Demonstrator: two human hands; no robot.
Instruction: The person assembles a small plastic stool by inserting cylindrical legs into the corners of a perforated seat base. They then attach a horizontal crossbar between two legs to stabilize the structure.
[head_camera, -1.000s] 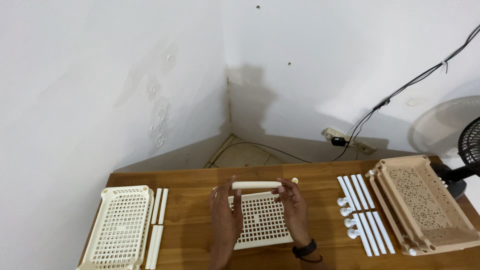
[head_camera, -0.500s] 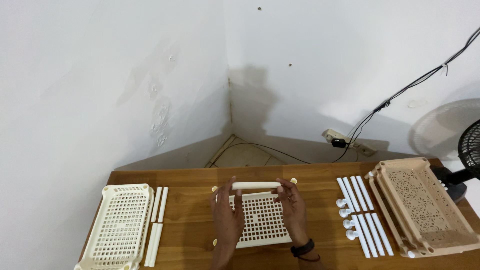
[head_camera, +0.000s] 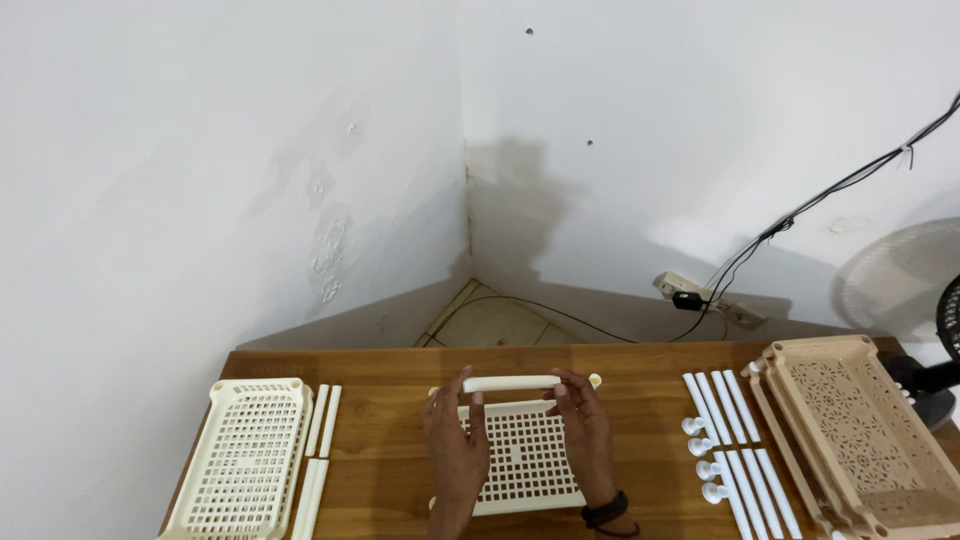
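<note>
A cream perforated shelf tray (head_camera: 522, 455) lies flat on the wooden table (head_camera: 390, 375) in front of me. My left hand (head_camera: 456, 450) rests on its left edge and my right hand (head_camera: 583, 435) on its right edge. Between the fingertips of both hands I hold a short cream tube (head_camera: 510, 383) lying crosswise just above the tray's far edge. A small cream peg (head_camera: 595, 380) shows at the tray's far right corner. A dark band sits on my right wrist.
A cream basket tray (head_camera: 245, 455) and several tubes (head_camera: 322, 430) lie at the left. Several white tubes (head_camera: 725, 400) and small white caps (head_camera: 700, 450) lie at the right beside stacked beige trays (head_camera: 855, 440). A fan (head_camera: 940, 350) stands far right; cables run along the wall.
Both hands have stayed on the tray and tube; the view has shifted slightly, with the hands a little closer to the tube's ends.
</note>
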